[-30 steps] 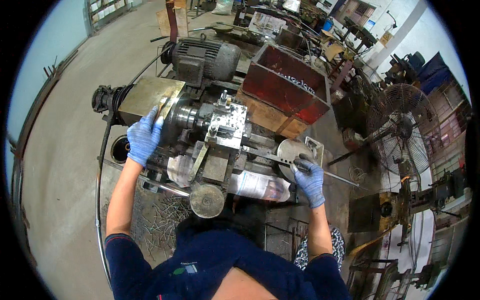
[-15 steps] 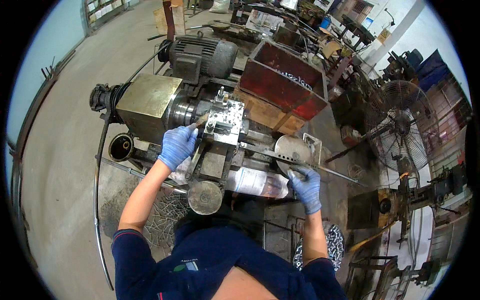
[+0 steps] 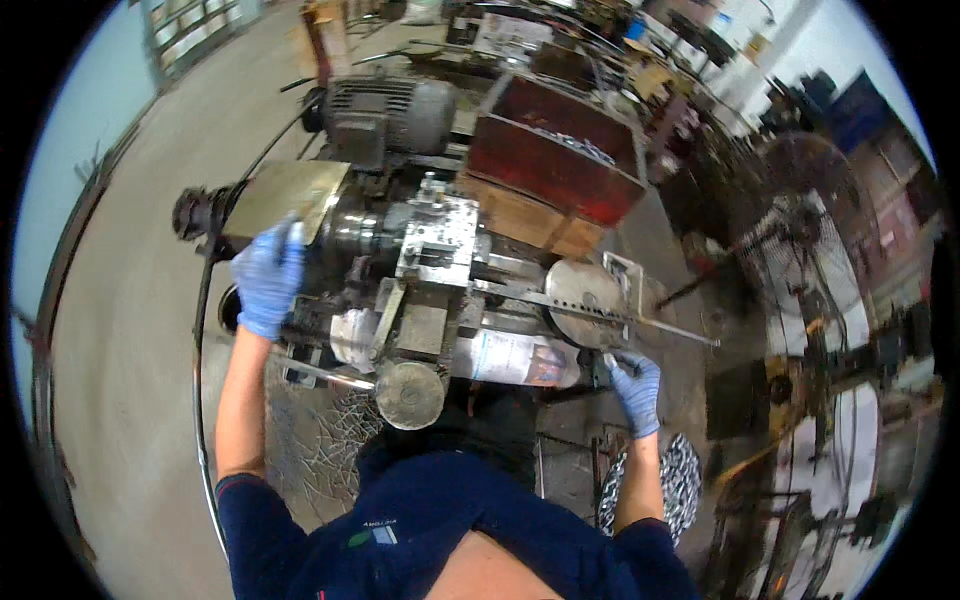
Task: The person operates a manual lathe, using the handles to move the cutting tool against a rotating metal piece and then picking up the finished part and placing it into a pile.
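My left hand (image 3: 268, 280), in a blue glove, is raised over the near side of the lathe's brass-coloured headstock box (image 3: 285, 200). Motion smears its fingers, and I cannot make out anything in them. To its right are the shiny spindle chuck (image 3: 352, 230) and a steel tool block (image 3: 440, 240) on the cross slide. My right hand (image 3: 637, 392), also gloved, is beside the right end of the machine, below a large round metal disc (image 3: 583, 295). Its fingers reach leftward, loosely apart, with no held thing visible. A perforated flat bar (image 3: 530, 296) runs from the tool block past the disc.
A red metal bin (image 3: 555, 150) with small metal parts stands behind the lathe, beside a grey motor (image 3: 390, 115). Metal shavings (image 3: 335, 440) lie on the floor at left. A container of shiny metal pieces (image 3: 670, 485) is below my right forearm. A large fan (image 3: 800, 215) stands at right.
My left hand has moved left, away from the tool block to the headstock. The brownish thing near its fingers no longer shows there. My right hand has shifted slightly right and down from the disc.
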A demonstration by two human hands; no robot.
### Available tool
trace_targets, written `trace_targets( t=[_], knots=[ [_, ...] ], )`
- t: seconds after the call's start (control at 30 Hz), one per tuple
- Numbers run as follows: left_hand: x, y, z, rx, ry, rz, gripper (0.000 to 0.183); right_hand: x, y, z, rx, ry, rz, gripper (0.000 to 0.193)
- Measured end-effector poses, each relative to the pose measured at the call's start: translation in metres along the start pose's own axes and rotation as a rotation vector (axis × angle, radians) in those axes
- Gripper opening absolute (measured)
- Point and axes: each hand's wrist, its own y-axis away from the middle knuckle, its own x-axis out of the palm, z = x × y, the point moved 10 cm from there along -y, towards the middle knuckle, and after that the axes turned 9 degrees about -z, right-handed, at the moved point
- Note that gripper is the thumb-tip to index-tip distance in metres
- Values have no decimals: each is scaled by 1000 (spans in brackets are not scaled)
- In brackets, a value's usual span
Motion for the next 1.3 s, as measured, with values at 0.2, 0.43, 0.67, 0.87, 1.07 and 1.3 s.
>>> trace_targets(
  t=[0.2, 0.43, 0.67, 0.87, 1.07, 1.3],
  knots=[
    [38, 30, 85, -382, -32, 535, 44, -80, 23, -67, 84, 262, -208, 32],
    [-42, 91, 138, -918, -122, 192, 49, -226, 94, -273, 682, 686, -295, 51],
    [12, 164, 95, -642, 111, 308, 41, -195, 123, -332, 803, 768, -17, 53],
    [-6, 164, 109, -594, 70, 343, 43, -155, 83, -334, 759, 836, 132, 50],
    [0, 159, 107, -607, 46, 360, 44, -139, 49, -403, 737, 831, 165, 55],
    [-10, 153, 89, -631, 69, 444, 42, -111, 27, -397, 729, 909, 273, 50]
  ],
)
